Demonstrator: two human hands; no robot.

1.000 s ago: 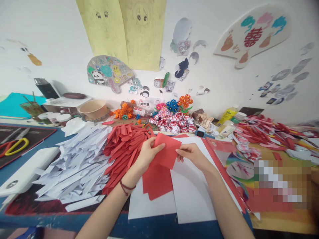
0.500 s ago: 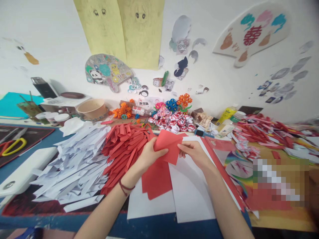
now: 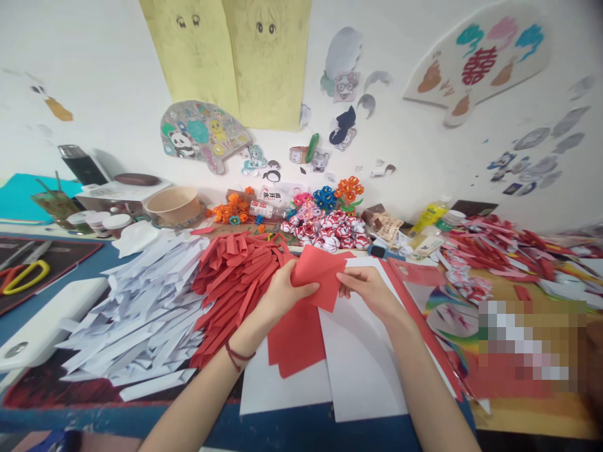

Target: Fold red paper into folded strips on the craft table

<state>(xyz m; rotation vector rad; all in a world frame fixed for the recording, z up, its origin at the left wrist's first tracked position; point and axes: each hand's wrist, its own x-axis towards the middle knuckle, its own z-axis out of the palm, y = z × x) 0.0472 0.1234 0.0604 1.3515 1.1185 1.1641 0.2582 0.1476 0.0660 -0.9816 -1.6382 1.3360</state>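
Between my two hands is a piece of red paper (image 3: 316,267), raised a little above the table and tilted. My left hand (image 3: 285,289) grips its left side, thumb lying across the front. At the right edge, my right hand (image 3: 365,285) pinches the same paper between thumb and fingers. Beneath lie more red sheets (image 3: 299,345) on top of white paper sheets (image 3: 365,370). Left of my left hand, a heap of folded red paper strips (image 3: 230,289) adjoins a larger heap of folded white paper strips (image 3: 141,314).
Along the wall stand paper flowers (image 3: 330,229), a round tan bowl (image 3: 172,206) and a yellow bottle (image 3: 431,215). Scissors (image 3: 28,276) and a white device (image 3: 51,323) are at the left. More red strips (image 3: 499,248) cover the right-hand table; an area there is pixelated.
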